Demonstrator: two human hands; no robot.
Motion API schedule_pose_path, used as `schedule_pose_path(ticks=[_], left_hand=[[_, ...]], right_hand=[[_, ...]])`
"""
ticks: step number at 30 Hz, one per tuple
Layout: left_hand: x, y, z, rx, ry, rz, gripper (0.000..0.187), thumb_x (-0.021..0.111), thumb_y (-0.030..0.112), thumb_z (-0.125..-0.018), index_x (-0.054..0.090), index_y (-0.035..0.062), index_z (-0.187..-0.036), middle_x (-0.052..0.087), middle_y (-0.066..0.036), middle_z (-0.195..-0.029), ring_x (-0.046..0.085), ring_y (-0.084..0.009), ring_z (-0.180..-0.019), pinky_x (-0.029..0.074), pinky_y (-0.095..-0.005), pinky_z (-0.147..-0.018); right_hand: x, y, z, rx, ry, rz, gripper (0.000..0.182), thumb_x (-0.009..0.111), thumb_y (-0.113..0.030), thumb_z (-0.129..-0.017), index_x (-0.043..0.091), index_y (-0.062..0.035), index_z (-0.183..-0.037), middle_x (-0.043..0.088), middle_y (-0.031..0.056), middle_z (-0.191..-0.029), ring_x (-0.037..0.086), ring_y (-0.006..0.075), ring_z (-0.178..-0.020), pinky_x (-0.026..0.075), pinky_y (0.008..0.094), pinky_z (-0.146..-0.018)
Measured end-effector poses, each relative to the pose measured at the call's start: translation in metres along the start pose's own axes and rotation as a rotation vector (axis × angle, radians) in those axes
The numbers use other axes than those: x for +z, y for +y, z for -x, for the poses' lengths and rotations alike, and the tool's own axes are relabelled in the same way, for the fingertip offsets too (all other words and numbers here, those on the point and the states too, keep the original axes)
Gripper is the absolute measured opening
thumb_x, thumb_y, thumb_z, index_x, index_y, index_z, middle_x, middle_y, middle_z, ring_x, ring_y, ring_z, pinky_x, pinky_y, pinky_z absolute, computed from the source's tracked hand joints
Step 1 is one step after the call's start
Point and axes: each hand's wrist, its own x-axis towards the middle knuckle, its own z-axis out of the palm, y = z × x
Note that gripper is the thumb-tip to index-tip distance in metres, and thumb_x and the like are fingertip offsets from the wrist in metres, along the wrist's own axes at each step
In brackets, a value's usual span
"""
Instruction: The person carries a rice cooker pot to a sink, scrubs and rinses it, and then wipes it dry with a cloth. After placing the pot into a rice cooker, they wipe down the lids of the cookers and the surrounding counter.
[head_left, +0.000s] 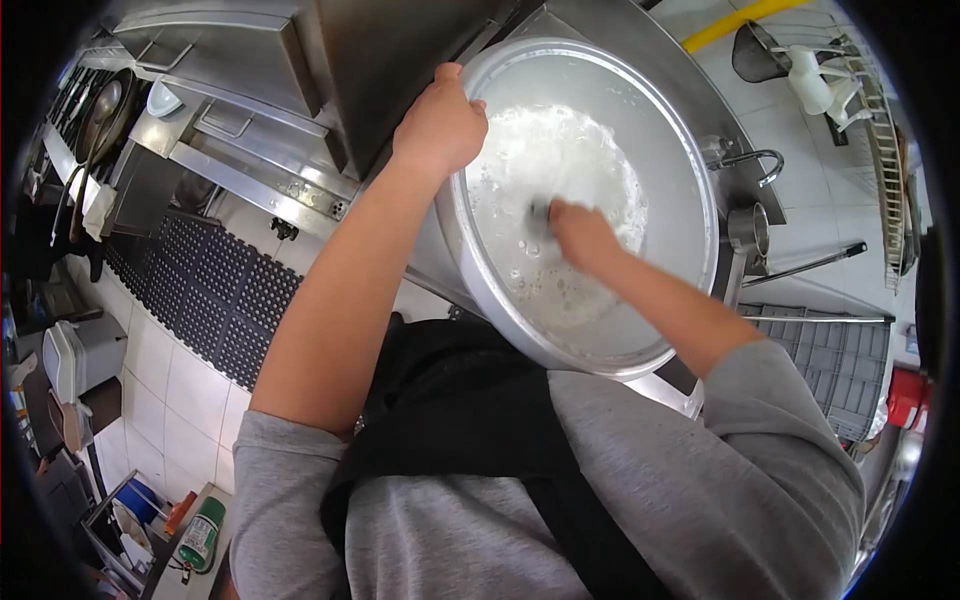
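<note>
A large round aluminium pot (660, 130) is tilted so its open mouth faces me, with whitish, foamy water (560, 150) over its bottom. My left hand (440, 125) grips the pot's rim at the upper left, fingers closed over the edge. Inside the pot, my right hand (585, 235) is closed and smeared by motion. From its fingers pokes a small dark grey scouring pad (540, 218), too blurred to show in detail. The pad is at the foamy water near the middle of the pot.
The pot rests over a steel sink counter (600, 25); a curved faucet (755, 160) and a small metal pot (748, 230) stand to its right. A wire rack (885, 160) lies farther right. Black rubber matting (205, 280) covers the floor at left, beside steel drawers (240, 120).
</note>
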Motion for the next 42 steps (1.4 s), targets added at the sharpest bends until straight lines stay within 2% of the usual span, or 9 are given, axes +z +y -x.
schedule_pose_path(ticks=[4,10,12,17,19,24,28,38,42], left_hand=[[0.001,-0.003,-0.004,0.008,-0.02,-0.014,0.056,0.051,0.023,-0.092,0.031,0.0019,-0.14,0.051,-0.018,-0.134,0.048,-0.0326,-0.124,0.039,-0.042,-0.102],[0.002,-0.005,-0.007,0.007,-0.017,-0.036,0.056,0.051,0.023,-0.092,0.032,0.0018,-0.14,0.05,-0.019,-0.135,0.048,-0.0323,-0.125,0.039,-0.042,-0.102],[0.002,-0.005,-0.006,0.009,-0.011,-0.014,0.056,0.051,0.023,-0.092,0.032,0.0015,-0.14,0.05,-0.019,-0.135,0.048,-0.0324,-0.125,0.039,-0.0419,-0.102],[0.001,-0.007,-0.006,0.014,-0.021,0.007,0.056,0.051,0.023,-0.091,0.032,0.0014,-0.139,0.05,-0.018,-0.134,0.048,-0.0322,-0.125,0.039,-0.0417,-0.102],[0.001,-0.006,-0.006,0.01,-0.013,0.013,0.056,0.051,0.023,-0.091,0.033,0.0015,-0.139,0.05,-0.018,-0.134,0.048,-0.0321,-0.125,0.04,-0.0415,-0.102],[0.004,-0.004,-0.005,-0.001,0.005,0.015,0.055,0.051,0.022,-0.091,0.033,0.0018,-0.139,0.051,-0.018,-0.134,0.048,-0.0315,-0.125,0.039,-0.041,-0.102],[0.002,-0.006,-0.006,0.004,0.014,0.01,0.055,0.051,0.022,-0.091,0.033,0.0025,-0.139,0.051,-0.018,-0.134,0.048,-0.0317,-0.125,0.039,-0.0411,-0.103],[0.003,-0.004,-0.005,0.011,0.019,0.018,0.055,0.052,0.022,-0.09,0.034,0.002,-0.139,0.051,-0.019,-0.133,0.048,-0.0328,-0.125,0.039,-0.0403,-0.103],[0.004,-0.004,0.003,0.025,0.074,0.164,0.049,0.055,0.016,-0.089,0.041,-0.0032,-0.131,0.054,-0.025,-0.125,0.053,-0.0363,-0.117,0.04,-0.0382,-0.1]], right_hand=[[0.01,-0.009,0.015,-0.16,-0.002,0.105,0.018,0.051,0.002,-0.08,0.056,-0.0042,-0.096,0.057,0.0114,-0.109,0.057,0.0268,-0.105,0.046,0.0475,-0.08],[-0.017,0.009,-0.079,0.193,0.193,-0.162,0.016,0.049,-0.01,-0.089,0.052,-0.0032,-0.104,0.066,0.0147,-0.092,0.063,0.0327,-0.092,0.048,0.0456,-0.083],[-0.021,-0.005,-0.042,0.131,-0.03,-0.183,0.019,0.051,-0.008,-0.087,0.054,-0.0018,-0.105,0.064,0.0161,-0.101,0.062,0.031,-0.097,0.05,0.0451,-0.081],[0.017,-0.019,0.015,-0.291,0.139,0.072,0.016,0.049,-0.004,-0.084,0.056,0.0009,-0.098,0.058,0.0168,-0.104,0.062,0.0319,-0.093,0.052,0.045,-0.074],[0.008,-0.009,-0.028,-0.187,0.275,0.046,0.016,0.049,-0.005,-0.084,0.056,0.0008,-0.097,0.061,0.0184,-0.1,0.064,0.0327,-0.09,0.052,0.0452,-0.073],[-0.033,-0.005,-0.076,0.202,0.005,-0.223,0.024,0.047,-0.006,-0.087,0.054,0.0011,-0.109,0.064,0.0176,-0.103,0.062,0.0344,-0.097,0.05,0.0439,-0.085],[0.012,-0.029,0.014,-0.218,-0.032,0.094,0.024,0.052,-0.006,-0.083,0.055,0.0011,-0.106,0.056,0.0145,-0.113,0.059,0.0309,-0.104,0.049,0.047,-0.083],[-0.003,-0.004,-0.083,0.15,0.071,-0.096,0.022,0.048,-0.009,-0.088,0.06,-0.0035,-0.106,0.052,0.0089,-0.128,0.057,0.03,-0.11,0.045,0.0519,-0.089],[0.015,-0.075,-0.004,-0.416,0.283,0.026,0.019,0.054,-0.013,-0.083,0.063,-0.0065,-0.098,0.059,0.0111,-0.11,0.056,0.0284,-0.102,0.049,0.0449,-0.074]])
